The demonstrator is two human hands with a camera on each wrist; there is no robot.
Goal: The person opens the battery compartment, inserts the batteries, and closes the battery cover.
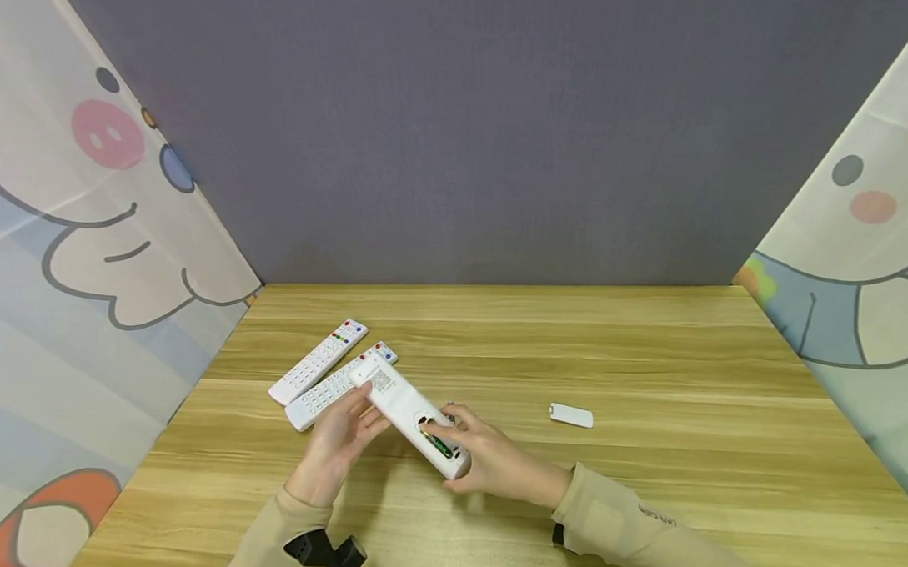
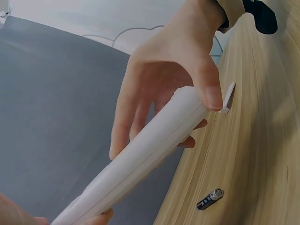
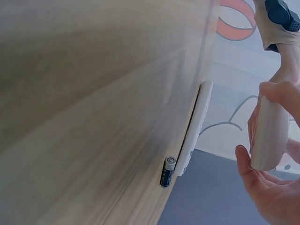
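A white remote control (image 1: 401, 403) is held back side up above the table, its battery compartment uncovered. Inside the compartment lies a green battery (image 1: 438, 444). My left hand (image 1: 336, 446) holds the remote's far left end, thumb on its edge and fingers beneath. The lower right end is gripped by my right hand (image 1: 489, 460), with the index finger reaching over the battery. In the left wrist view, that hand's thumb and fingers span the end of the remote. A loose dark battery (image 2: 209, 199) lies on the table, mostly hidden behind the right hand in the head view.
Two more white remotes, one farther back (image 1: 318, 362) and one nearer (image 1: 330, 398), lie button side up left of the hands. The small white battery cover (image 1: 571, 415) rests to the right on the wooden table (image 1: 647, 357). A grey panel (image 1: 489, 151) stands behind the table.
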